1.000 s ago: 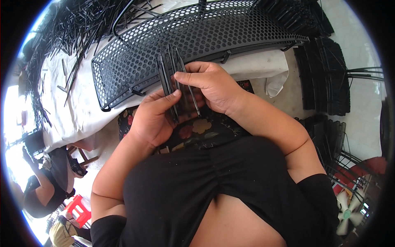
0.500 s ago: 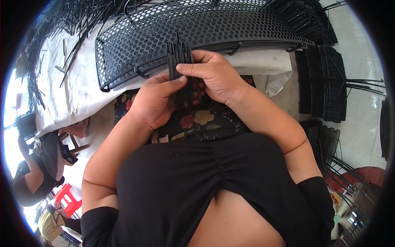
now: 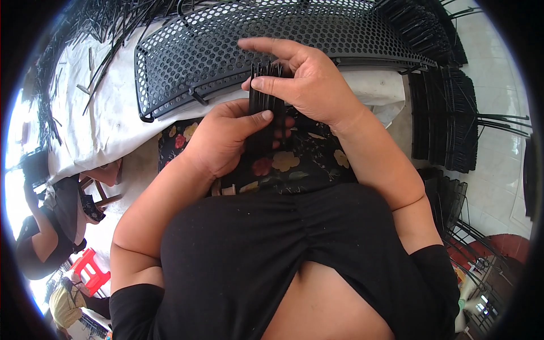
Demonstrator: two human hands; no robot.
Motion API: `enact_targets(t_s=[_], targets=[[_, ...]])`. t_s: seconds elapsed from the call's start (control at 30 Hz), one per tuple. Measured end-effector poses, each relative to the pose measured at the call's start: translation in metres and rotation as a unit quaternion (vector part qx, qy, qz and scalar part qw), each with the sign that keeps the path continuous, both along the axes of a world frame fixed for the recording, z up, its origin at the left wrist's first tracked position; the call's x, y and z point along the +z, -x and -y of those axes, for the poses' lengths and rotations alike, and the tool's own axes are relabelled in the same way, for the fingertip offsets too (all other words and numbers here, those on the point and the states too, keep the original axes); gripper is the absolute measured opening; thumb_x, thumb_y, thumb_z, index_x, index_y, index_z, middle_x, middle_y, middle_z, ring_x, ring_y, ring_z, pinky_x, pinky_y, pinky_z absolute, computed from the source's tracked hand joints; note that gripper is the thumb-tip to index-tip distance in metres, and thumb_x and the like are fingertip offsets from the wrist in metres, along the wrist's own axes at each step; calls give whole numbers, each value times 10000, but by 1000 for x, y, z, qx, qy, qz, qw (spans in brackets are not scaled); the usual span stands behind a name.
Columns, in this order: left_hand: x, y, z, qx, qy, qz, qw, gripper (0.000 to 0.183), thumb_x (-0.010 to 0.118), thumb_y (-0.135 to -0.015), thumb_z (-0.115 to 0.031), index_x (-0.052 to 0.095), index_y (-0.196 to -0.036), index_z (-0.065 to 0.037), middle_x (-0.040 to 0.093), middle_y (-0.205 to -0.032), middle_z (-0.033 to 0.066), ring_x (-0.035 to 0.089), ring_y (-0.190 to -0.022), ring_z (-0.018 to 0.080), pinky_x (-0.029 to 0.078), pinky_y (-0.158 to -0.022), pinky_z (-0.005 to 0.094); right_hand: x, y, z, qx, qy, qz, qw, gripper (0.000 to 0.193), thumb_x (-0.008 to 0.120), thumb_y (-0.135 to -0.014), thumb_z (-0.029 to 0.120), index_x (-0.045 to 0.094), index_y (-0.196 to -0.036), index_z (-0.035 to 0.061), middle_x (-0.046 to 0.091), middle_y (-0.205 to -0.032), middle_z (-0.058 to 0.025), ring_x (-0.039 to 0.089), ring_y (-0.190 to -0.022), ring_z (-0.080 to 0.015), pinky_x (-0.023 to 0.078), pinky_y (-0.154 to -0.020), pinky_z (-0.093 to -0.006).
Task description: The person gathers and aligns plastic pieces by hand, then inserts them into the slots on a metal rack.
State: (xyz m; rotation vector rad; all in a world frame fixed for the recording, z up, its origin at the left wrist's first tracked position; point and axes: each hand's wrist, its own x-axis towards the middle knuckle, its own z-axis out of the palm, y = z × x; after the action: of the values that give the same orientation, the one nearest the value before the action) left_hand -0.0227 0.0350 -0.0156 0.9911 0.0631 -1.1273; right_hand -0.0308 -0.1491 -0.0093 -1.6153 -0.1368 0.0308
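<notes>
A bundle of thin black strips (image 3: 264,101) stands upright between my hands, over a dark floral cloth on my lap. My left hand (image 3: 222,133) is closed round its lower part, thumb across the front and fingertips showing on the right side. At the upper end, the thumb of my right hand (image 3: 320,85) presses the front of the bundle, while its index finger stretches out to the left above the tips. Other right fingers are partly hidden behind the strips. Just beyond is a black perforated metal tray (image 3: 221,59).
The tray lies on a white-covered table (image 3: 73,127). Loose black strips (image 3: 107,22) are heaped at the far left. Stacked black bundles (image 3: 442,119) stand on the right, with thin rods sticking out. Another person (image 3: 48,226) is at the left, near a red stool (image 3: 89,272).
The bundle and both hands have shifted slightly to the right. My right hand has risen to the bundle's upper end, its index finger now stretched out. The strip tips look more even.
</notes>
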Motion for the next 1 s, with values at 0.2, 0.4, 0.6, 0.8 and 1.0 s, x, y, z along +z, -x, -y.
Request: enact_targets(t_s=[0.2,0.4,0.6,0.8,1.0], targets=[[-2,1,7,5,-9,43,999,228,533,-1001,-102,575,-1185,24,672,-1092,187,680,-1005,294,561,-879,408,5,-6,5,11,38,23,999,458,751,-837,132,625,-1269,48,656,-722,-28,559,-614,-61,457,-555,-230],[5,1,4,14,26,67,997,228,507,-1016,-112,574,-1177,35,678,-1063,190,690,-967,286,575,-845,402,10,0,1,-36,2,25,999,453,774,-830,142,631,-1244,25,596,-653,6,515,-574,-46,424,-524,-231],[11,7,0,-14,-44,62,997,222,510,-1017,-120,585,-1173,19,697,-1052,129,680,-926,190,561,-800,316,-1,12,7,1,-19,-32,999,473,772,-831,125,609,-1261,14,692,-795,-48,580,-685,-57,464,-607,-206],[11,9,0,-18,-46,93,994,237,497,-1025,-130,580,-1188,20,700,-1047,113,674,-918,164,552,-792,295,8,19,9,26,-167,-88,982,380,728,-865,52,611,-1220,-19,709,-894,-63,635,-769,-84,518,-686,-221],[11,9,1,-17,-59,107,992,233,490,-1030,-122,572,-1201,11,699,-1041,109,675,-898,154,548,-794,287,2,22,16,-15,-108,-110,988,276,713,-871,35,640,-1130,-31,708,-887,-63,649,-780,-96,526,-708,-221]])
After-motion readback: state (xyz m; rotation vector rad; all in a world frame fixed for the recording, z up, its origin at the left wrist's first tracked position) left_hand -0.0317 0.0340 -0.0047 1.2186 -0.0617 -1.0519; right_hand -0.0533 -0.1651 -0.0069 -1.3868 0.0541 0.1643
